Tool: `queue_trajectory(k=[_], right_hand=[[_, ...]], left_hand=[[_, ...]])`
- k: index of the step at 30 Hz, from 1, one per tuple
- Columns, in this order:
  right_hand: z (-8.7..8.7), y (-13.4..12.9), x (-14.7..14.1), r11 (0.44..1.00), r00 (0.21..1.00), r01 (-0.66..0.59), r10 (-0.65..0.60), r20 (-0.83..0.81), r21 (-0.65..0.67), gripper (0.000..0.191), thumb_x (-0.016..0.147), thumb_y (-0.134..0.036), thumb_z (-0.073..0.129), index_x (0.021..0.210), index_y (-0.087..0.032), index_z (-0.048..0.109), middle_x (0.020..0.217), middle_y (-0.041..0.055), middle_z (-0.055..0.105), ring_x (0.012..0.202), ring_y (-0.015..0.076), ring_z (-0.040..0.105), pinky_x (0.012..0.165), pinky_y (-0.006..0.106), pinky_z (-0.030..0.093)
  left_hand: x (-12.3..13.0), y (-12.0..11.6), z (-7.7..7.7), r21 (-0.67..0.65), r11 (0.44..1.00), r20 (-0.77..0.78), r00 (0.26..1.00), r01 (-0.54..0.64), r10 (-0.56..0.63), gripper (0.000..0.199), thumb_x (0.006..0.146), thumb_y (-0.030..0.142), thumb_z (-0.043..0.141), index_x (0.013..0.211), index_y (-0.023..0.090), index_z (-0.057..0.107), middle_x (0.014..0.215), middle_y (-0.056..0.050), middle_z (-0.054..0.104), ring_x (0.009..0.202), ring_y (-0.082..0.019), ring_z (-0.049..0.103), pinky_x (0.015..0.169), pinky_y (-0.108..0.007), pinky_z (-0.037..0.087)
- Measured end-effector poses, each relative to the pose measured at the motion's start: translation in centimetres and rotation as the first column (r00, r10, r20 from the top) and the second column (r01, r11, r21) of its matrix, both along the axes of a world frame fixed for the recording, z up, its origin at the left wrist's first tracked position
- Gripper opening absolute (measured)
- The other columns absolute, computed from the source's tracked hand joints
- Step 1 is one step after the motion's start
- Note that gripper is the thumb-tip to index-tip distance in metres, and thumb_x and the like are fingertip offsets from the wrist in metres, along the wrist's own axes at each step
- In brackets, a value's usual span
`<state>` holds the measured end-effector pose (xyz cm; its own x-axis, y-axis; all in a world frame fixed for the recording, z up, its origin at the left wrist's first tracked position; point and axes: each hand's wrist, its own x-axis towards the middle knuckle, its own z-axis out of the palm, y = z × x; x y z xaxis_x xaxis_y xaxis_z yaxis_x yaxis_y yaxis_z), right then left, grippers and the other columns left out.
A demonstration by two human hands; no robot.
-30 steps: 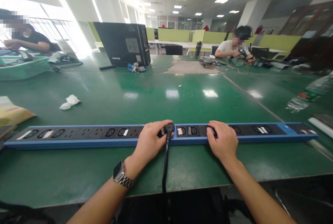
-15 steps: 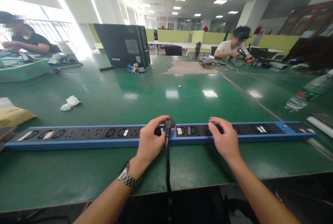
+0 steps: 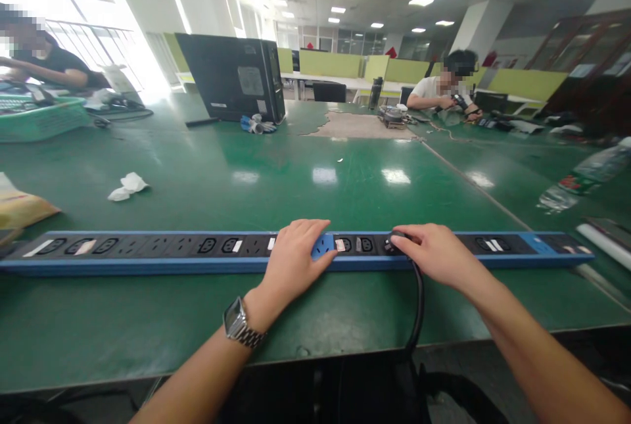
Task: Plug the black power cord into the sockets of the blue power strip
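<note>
Right hand (image 3: 446, 254) pinches black plug (image 3: 400, 235) at the long power strip (image 3: 167, 266)

The right fingers are clamped on the plug, thumb on the near side, directly over the strip's row of sockets. Whether its prongs sit in a socket cannot be told, since the fingertips cover part of it. A thick black cord (image 3: 419, 306) drops below the right fingers, past the strip and over the near edge of the green counter (image 3: 162, 325).

The left hand (image 3: 294, 258) rests on the strip, its thumb and forefinger spread apart and nothing between them but a blue socket (image 3: 324, 246) in the strip's face. Two black sockets with labels lie between the two sets of fingers, and more run out to either side. A metal-banded watch (image 3: 236, 320) circles the wrist behind the left fingers.

Beyond the left fingers, farther across the counter, stands a black computer tower (image 3: 231, 79) with gloves (image 3: 257, 124) by its base. Crumpled tissue (image 3: 129, 185) lies well to their left; a clear bottle (image 3: 582, 177) lies far to the right of the right fingers.
</note>
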<state>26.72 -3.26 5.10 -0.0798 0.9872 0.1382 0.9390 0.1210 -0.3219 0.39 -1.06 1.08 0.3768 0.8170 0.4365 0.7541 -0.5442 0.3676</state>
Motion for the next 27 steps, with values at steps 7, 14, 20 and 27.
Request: queue_trajectory(k=[7,14,20,27], right_hand=[[0.4,0.4,-3.3,0.999,0.916,0.052,-0.047,0.4,-0.002,0.03,0.087,-0.037,0.054,0.087,-0.019,0.077,0.082,0.0135,0.075,0.077,0.0284,0.071,0.063,0.035,0.047],[-0.9,-1.4,-2.7,0.996,0.954,0.07,-0.082,0.29,0.05,0.038,0.094,-0.036,0.043,0.109,-0.02,0.074,0.09,0.0112,0.076,0.087,0.0273,0.071,0.072,0.035,0.05],[1.6,-2.4,-2.6,0.939,0.966,0.146,-0.203,0.159,0.313,0.04,0.093,-0.041,0.045,0.109,-0.02,0.075,0.089,0.0084,0.077,0.078,0.027,0.072,0.068,0.036,0.051],[3.2,-2.0,8.0,0.962,0.969,0.191,-0.217,0.118,0.197,0.036,0.081,-0.049,0.057,0.094,-0.024,0.08,0.073,0.0044,0.075,0.058,0.0231,0.068,0.052,0.032,0.046]], left_hand=[[-0.4,-0.1,-0.3,-0.026,1.0,-0.107,0.994,0.008,-0.011,0.035,0.09,0.04,0.06,0.118,0.02,0.062,0.122,-0.008,0.068,0.114,-0.026,0.06,0.101,-0.046,0.042],[-0.6,0.0,-0.5,-0.04,0.999,-0.166,0.986,0.02,-0.026,0.039,0.093,0.043,0.056,0.124,0.02,0.061,0.127,-0.009,0.066,0.117,-0.027,0.058,0.102,-0.048,0.04],[-0.6,0.2,-0.7,-0.047,0.999,-0.168,0.985,0.023,-0.031,0.04,0.093,0.044,0.057,0.124,0.02,0.061,0.126,-0.008,0.066,0.117,-0.027,0.058,0.102,-0.048,0.04],[-0.9,0.1,-0.7,0.0,0.997,-0.21,0.975,0.075,-0.073,0.058,0.083,0.053,0.067,0.128,0.017,0.058,0.127,-0.012,0.064,0.115,-0.03,0.058,0.102,-0.05,0.04]])
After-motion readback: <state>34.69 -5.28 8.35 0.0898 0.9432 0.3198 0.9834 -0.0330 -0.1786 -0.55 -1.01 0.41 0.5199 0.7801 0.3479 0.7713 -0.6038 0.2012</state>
